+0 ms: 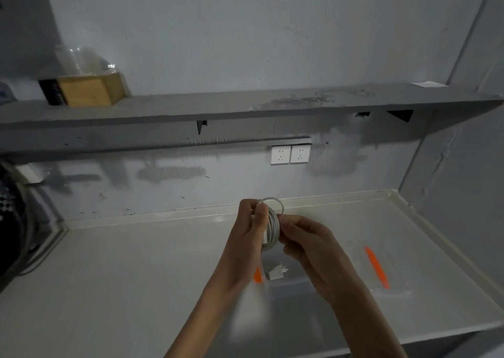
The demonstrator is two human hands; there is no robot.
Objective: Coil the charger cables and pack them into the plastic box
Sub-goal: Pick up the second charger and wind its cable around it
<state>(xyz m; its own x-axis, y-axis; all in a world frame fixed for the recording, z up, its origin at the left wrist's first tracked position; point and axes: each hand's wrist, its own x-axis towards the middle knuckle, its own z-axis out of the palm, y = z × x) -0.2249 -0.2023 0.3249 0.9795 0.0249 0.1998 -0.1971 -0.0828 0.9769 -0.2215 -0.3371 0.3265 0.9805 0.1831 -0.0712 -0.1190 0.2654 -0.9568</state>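
Both bare hands are raised above the pale grey countertop (pixel 136 262), near its back edge. The left hand (pixel 249 229) is closed around a white charger cable wound into a tight coil (pixel 273 228), thumb and fingers clamping the bundle from the left side. One loose loop of the cable arcs above the coil. The right hand (pixel 308 244) pinches the cable at the right side of the coil, fingertips (pixel 285 218) pressed on the strand. Directly below the hands stands a clear plastic box with an orange clip (pixel 283 284); a white plug adapter (pixel 276 271) lies inside it. The clear plastic lid with an orange clip (pixel 377 270) lies on the countertop to the right, apart from the box.
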